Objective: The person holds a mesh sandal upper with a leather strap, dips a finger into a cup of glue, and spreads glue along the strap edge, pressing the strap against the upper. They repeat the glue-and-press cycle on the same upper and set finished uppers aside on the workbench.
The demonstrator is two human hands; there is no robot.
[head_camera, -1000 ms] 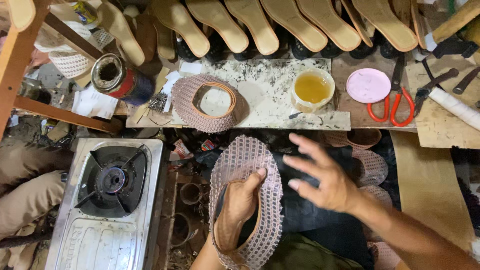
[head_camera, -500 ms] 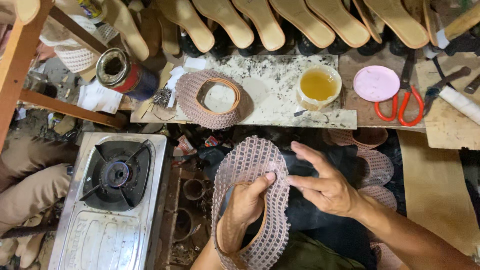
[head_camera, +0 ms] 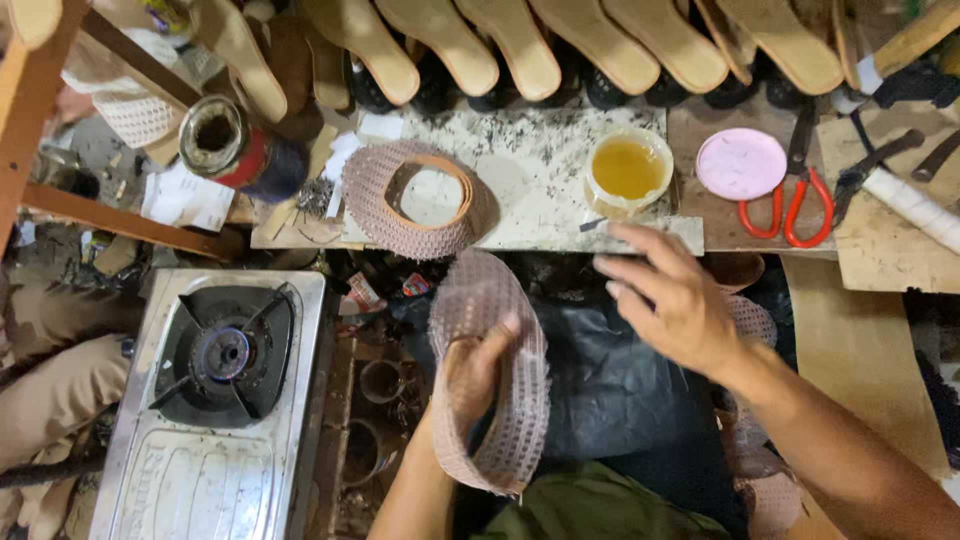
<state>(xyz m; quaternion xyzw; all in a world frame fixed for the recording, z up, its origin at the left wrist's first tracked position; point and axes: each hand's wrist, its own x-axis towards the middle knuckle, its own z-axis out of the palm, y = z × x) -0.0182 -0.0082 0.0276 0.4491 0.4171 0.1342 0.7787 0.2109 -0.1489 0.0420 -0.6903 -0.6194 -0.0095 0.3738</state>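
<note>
The pale pink perforated mesh shoe upper, a curved band of woven-looking openwork material, sits low in the middle of the frame, just above a patch of olive-green cloth at the bottom edge. The left hand is tucked inside its loop, thumb pressed over the outer face, so the hand is closed on the upper and keeps it bowed open. It looks light and floppy: the wall curls and sags where nothing supports it, so a grip from inside with the thumb clamping the rim seems the surest hold. The holes give the fingers purchase, so it is unlikely to slip, though the thin edge could crease if pinched hard.

To the right of centre the right hand hangs with fingers spread, gripping nothing, above a black sheet. At lower left lies a steel single-burner gas stove.

Further up, on a speckled white slab, rests a second pink mesh upper with a tan lining, and beside it a small tub of yellow glue. To the right are a round pink lid and red-handled scissors; to the left, a red tin can. Along the top edge runs a row of tan shoe insoles.
</note>
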